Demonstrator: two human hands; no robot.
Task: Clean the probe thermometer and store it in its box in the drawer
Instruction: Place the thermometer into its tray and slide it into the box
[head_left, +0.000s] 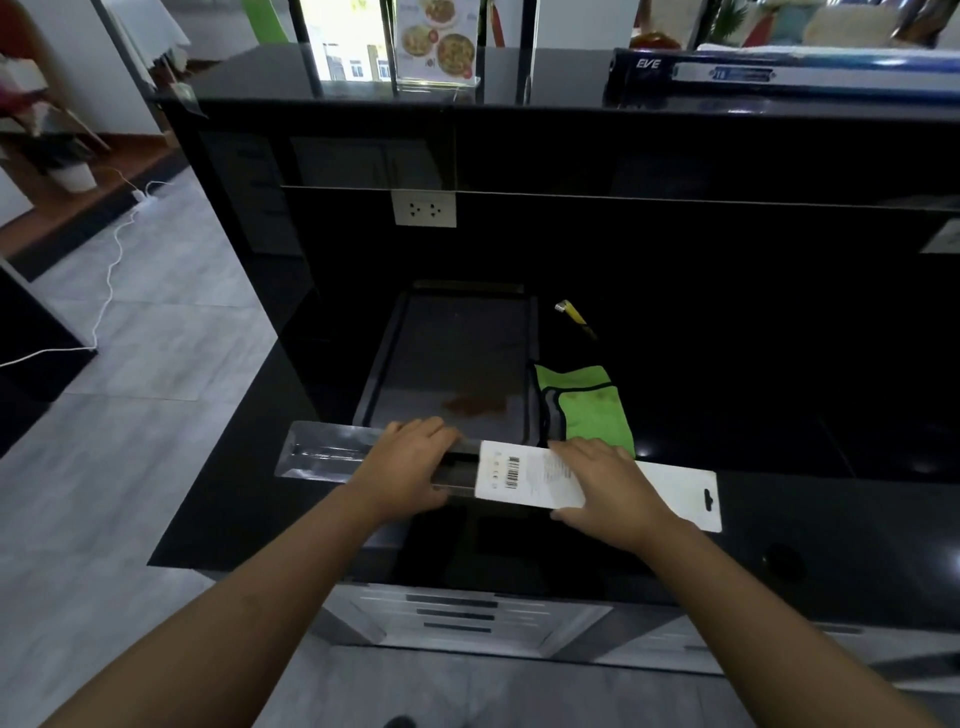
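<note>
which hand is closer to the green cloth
Right. The right hand sits just below the green cloth, its fingertips nearly at the cloth's near edge; the left hand lies farther off to the cloth's left.

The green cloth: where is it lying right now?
In the head view, the green cloth lies on the black counter, right of the dark tray and just beyond the right hand, which holds the thermometer box.

Dim foreground, bright window glare, warped edges.
</note>
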